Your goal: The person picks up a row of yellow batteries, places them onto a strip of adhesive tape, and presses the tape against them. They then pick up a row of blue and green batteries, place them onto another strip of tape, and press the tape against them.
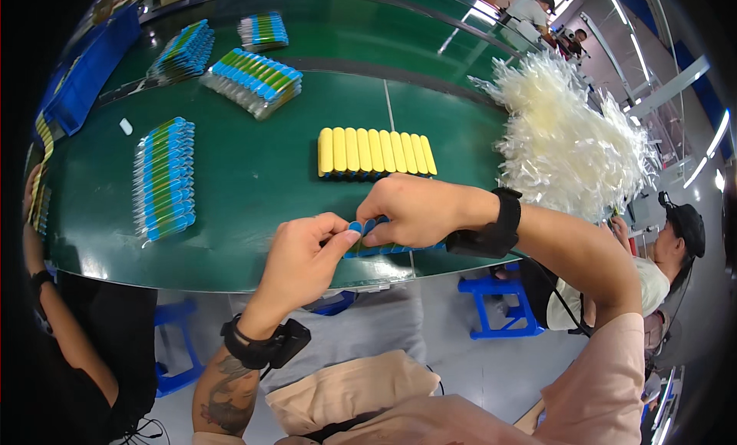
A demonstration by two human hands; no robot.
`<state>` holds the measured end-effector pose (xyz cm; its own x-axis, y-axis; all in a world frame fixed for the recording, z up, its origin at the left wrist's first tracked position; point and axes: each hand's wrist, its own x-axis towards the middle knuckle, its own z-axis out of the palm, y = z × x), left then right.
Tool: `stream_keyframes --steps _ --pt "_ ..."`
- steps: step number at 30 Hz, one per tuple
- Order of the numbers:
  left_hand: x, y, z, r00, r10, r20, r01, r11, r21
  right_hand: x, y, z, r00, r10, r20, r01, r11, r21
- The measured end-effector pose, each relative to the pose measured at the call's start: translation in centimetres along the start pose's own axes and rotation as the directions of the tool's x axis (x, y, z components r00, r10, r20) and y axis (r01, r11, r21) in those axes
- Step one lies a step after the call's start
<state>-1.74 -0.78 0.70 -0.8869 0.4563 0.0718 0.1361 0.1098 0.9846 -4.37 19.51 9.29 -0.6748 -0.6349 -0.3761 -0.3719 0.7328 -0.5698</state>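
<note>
Landmark: yellow row (376, 152) of cylinder-shaped pieces laid side by side on the green table (253, 184); all places below are given from it.
Left hand (303, 257): nearer the person than the yellow row and a little left of it, at the table's near edge; thumb and fingers are pinched on the left end of a short strip of blue-tipped pieces (384, 241).
Right hand (414, 211): directly below the yellow row, fingers curled and pressed down on the same strip from above; a black strap sits on the wrist.
Item in hand: blue-tipped pieces, mostly covered by both hands, lying just inside the table edge.
Surroundings: blue-and-green bundle (165, 176) well left of the yellow row; two more bundles beyond it to the upper left; heap of clear bags (568, 130) to its right.
Risk, edge: judged likely that a piece slips off onto the floor, since the strip lies at the rim.
Risk, grip: uneven pinching could scatter the strip's alignment.
Risk, reach: a sweeping forearm could disturb the yellow row.
</note>
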Motion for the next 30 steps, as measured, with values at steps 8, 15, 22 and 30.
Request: stream_keyframes --steps 8,15,22,30 --pt "-0.4 0.1 -0.2 0.999 -0.034 0.005 0.034 0.999 0.042 -0.2 -0.6 0.1 0.998 0.033 0.061 -0.04 0.993 0.11" --pt "-0.1 -1.1 0.5 0.998 0.029 -0.051 -0.028 0.999 0.015 -0.7 0.1 -0.3 0.99 0.125 0.059 -0.131 0.986 0.103" --pt "0.0 0.1 0.1 1.0 0.005 0.005 -0.005 0.994 0.113 -1.0 1.3 0.0 0.993 0.068 0.093 -0.082 0.985 0.15" --pt "-0.2 0.3 0.0 1.0 -0.011 -0.029 0.013 0.996 0.089 -0.9 2.2 0.3 0.971 0.188 0.149 -0.209 0.967 0.143"
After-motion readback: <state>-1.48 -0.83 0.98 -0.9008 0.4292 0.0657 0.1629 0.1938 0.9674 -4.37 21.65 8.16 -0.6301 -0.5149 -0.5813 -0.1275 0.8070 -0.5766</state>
